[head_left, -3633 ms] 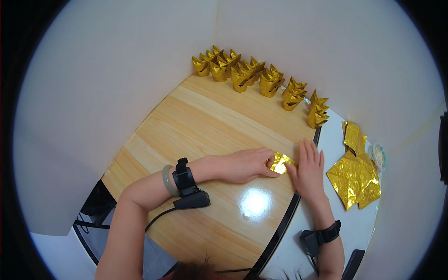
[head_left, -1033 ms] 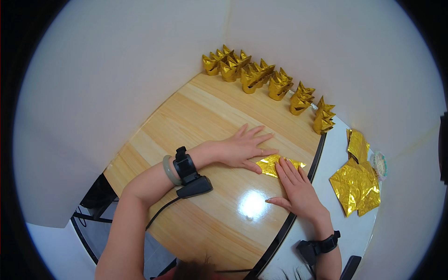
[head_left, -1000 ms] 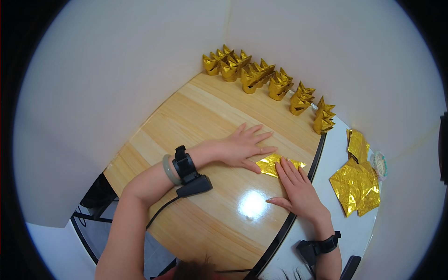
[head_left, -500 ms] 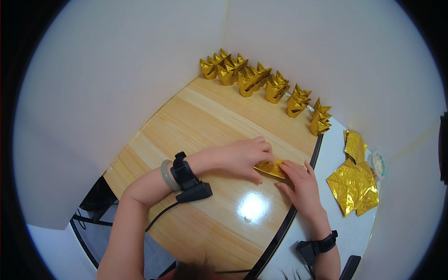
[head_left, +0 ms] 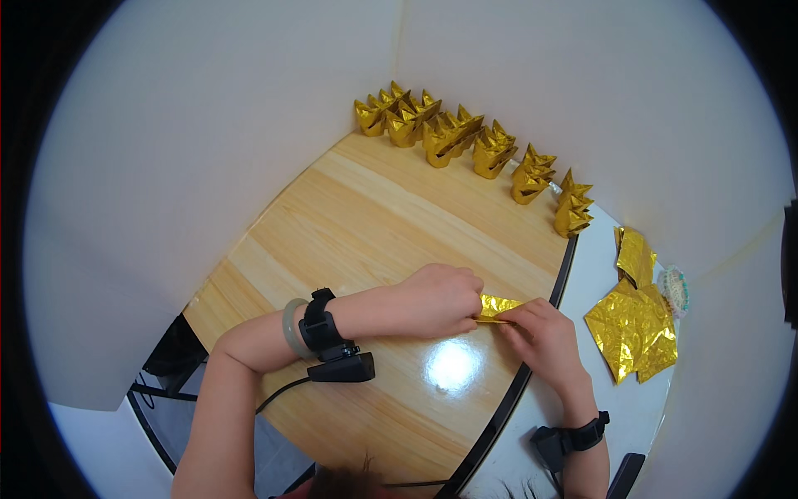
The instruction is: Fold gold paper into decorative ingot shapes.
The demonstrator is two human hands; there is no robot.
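A folded strip of gold foil paper spans the gap between my two hands, over the right part of the wooden table. My left hand is closed on the strip's left end, its fingers curled and partly hidden. On the other end, my right hand pinches the paper between thumb and fingers. Each wrist wears a black strap with a small box, and a pale bangle circles my left forearm.
Folded gold foil shapes with pointed tips stand in rows along the far edge of the table. To the right, flat gold foil sheets lie on a white surface beside a round beaded item. Pale walls enclose the back and sides.
My left hand has turned and closed round the left end of the foil paper. The paper now shows as a longer strip, and my right hand has shifted slightly right and down.
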